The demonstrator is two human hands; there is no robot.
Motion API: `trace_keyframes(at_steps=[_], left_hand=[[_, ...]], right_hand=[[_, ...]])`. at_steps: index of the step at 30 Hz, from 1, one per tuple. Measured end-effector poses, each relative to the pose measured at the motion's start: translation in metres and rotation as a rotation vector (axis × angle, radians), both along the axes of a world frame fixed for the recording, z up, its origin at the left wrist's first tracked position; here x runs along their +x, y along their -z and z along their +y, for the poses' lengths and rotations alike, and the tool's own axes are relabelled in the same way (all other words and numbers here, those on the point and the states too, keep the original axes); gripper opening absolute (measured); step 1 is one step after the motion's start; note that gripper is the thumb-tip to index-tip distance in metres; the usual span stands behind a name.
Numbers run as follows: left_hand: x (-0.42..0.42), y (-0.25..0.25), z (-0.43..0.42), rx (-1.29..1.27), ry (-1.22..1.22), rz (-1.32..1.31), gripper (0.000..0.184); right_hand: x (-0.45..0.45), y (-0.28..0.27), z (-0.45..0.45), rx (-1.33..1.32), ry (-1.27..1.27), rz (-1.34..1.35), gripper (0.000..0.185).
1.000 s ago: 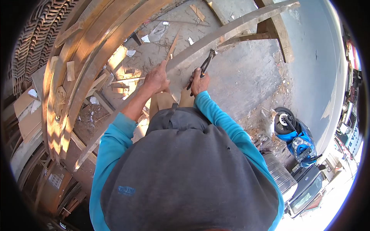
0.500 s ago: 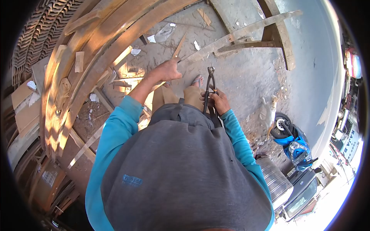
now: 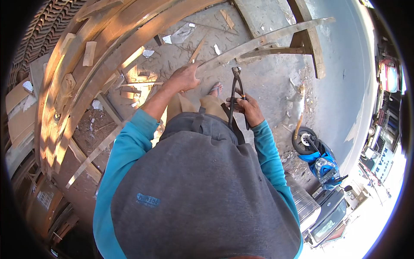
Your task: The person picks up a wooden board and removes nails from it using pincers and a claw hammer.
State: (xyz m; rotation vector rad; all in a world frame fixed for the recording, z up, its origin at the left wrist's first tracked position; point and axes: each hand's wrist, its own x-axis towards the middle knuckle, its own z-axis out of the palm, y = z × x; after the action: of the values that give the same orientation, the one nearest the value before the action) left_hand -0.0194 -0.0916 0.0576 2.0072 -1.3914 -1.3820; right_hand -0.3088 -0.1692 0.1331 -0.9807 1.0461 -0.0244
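Note:
My left hand (image 3: 185,78) is closed around a long thin wooden plank (image 3: 258,42). One end reaches to the upper right, over a wooden frame; a similar strip shows beyond my left sleeve, and I cannot tell for sure that it is the same piece. In my right hand (image 3: 250,111) is a pair of dark metal pincers (image 3: 235,88), held by the handles in front of my right thigh. The pincers' head points away from me, and the handles are spread somewhat apart.
Stacked wooden beams (image 3: 103,47) curve along the left. A wooden frame (image 3: 312,47) stands at the upper right. A white and orange cat (image 3: 296,103) lies on the floor near a blue motorcycle (image 3: 323,162). Wood scraps and paper bits litter the ground.
The view has shifted slightly, and the cat and motorcycle appear farther left. Both hands keep their holds on the plank and the pincers.

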Motion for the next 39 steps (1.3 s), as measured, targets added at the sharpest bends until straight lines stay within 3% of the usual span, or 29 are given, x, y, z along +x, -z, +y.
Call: trace_keyframes(at_steps=[5, 12, 15, 16, 18, 22, 35, 39], left_hand=[[-0.025, -0.009, 0.015, -0.115, -0.002, -0.205, 0.077], [-0.048, -0.005, 0.024, -0.226, -0.014, -0.401, 0.085], [-0.055, 0.004, 0.027, -0.293, -0.029, -0.492, 0.092], [-0.056, 0.006, 0.027, -0.319, -0.040, -0.522, 0.093], [-0.058, 0.005, 0.027, -0.309, -0.041, -0.520, 0.093], [-0.061, 0.006, 0.027, -0.306, -0.049, -0.546, 0.094], [-0.063, 0.008, 0.027, -0.332, -0.098, -0.561, 0.092], [-0.060, 0.021, 0.028, -0.317, -0.107, -0.522, 0.087]], right_hand=[[0.004, -0.011, 0.001, 0.087, -0.073, -0.005, 0.057], [-0.006, -0.015, 0.001, -0.001, -0.190, 0.134, 0.058], [-0.012, -0.010, -0.007, -0.237, -0.335, 0.235, 0.044], [-0.012, -0.011, -0.012, -0.238, -0.334, 0.235, 0.044], [-0.004, -0.021, -0.020, -0.460, -0.608, 0.365, 0.042], [-0.006, -0.022, -0.028, -0.592, -0.754, 0.374, 0.042], [-0.008, 0.000, -0.032, -0.664, -0.858, 0.454, 0.053], [-0.015, 0.010, -0.029, -0.598, -0.732, 0.368, 0.048]])
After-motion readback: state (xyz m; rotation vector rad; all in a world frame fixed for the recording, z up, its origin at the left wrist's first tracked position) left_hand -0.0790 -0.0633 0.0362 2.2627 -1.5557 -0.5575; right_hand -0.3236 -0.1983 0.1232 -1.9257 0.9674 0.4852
